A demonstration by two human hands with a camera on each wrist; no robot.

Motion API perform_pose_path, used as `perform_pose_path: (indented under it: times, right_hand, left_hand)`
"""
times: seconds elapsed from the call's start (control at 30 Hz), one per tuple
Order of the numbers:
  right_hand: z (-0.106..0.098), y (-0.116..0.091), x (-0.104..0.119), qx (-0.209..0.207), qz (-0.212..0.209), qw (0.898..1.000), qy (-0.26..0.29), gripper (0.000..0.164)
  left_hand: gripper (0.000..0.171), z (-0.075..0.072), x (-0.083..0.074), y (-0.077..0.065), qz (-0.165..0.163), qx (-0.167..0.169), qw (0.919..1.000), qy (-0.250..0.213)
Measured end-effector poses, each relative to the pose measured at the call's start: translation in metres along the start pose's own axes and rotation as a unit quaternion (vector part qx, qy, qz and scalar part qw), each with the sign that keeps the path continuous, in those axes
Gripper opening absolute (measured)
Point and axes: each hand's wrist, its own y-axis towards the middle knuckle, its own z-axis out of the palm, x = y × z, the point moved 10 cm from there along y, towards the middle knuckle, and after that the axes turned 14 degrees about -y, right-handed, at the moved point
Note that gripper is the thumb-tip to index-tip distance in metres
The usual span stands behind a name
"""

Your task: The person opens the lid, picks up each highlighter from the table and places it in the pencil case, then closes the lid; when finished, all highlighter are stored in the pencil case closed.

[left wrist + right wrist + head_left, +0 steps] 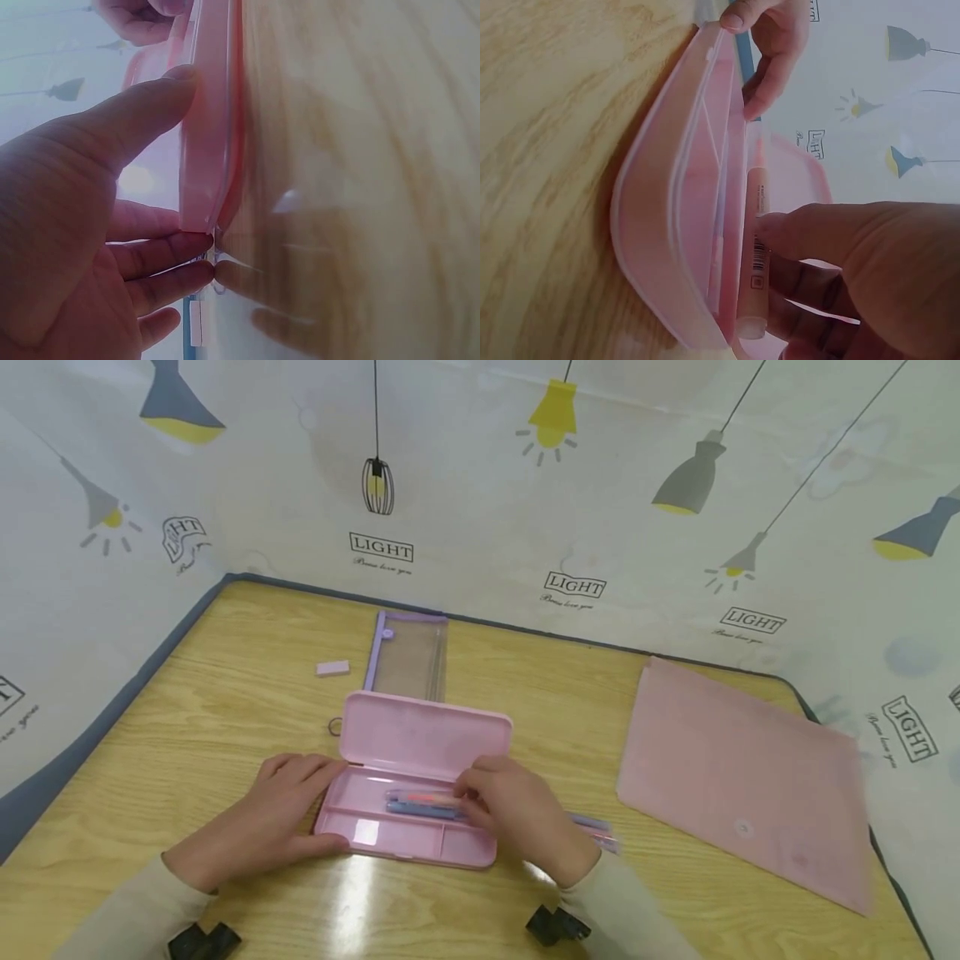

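Note:
An open pink pencil case (423, 842) lies on the table, its lid (423, 735) tipped back. My left hand (288, 810) holds its left end, thumb on the front wall and fingers at the side and rear corner. Over the case's right side, my right hand (525, 810) pinches a peach-coloured highlighter (756, 255) with a barcode label. In the right wrist view, the highlighter is above the long rear compartment. A blue pen (422, 811) lies in that compartment, partly hidden by my right hand. More pens (596, 831) lie on the table behind my right wrist.
Behind the case lies a clear pouch (408, 656) with a purple edge. A small pink eraser (332, 668) is left of it, and a ring (334, 727) shows beside the lid. A large pink folder (742, 785) occupies the right side. A lamp-printed curtain (480, 502) borders the table.

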Motion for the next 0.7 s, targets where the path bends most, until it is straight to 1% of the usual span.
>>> perform_pose_path:
  times: [0.1, 0.23, 0.33, 0.47, 0.7]
  right_hand:
    - [0.0023, 0.0021, 0.0036, 0.003, -0.001, 1.0, -0.012, 0.008]
    - [0.0049, 0.0045, 0.0061, 0.011, 0.001, 1.0, -0.018, 0.008]
    - [0.0065, 0.0061, 0.0073, 0.017, 0.002, 1.0, -0.02, 0.009]
    - [0.0084, 0.0066, 0.0063, 0.019, 0.008, 1.0, -0.019, 0.01]
    - [0.0054, 0.0039, -0.0003, -0.003, 0.012, 1.0, -0.017, 0.009]
  left_hand:
    - [0.086, 0.0002, 0.0006, 0.0001, -0.005, 0.003, 1.0, -0.004]
    - [0.084, 0.0, -0.0003, 0.0006, -0.002, 0.002, 1.0, -0.005]
    - [0.083, -0.0001, -0.0013, 0.0007, 0.0, 0.003, 1.0, -0.006]
    - [0.083, 0.0002, -0.0005, 0.0008, -0.005, 0.005, 0.9999, -0.008]
    - [0.083, -0.0007, -0.0006, 0.0003, -0.006, 0.004, 1.0, -0.005]
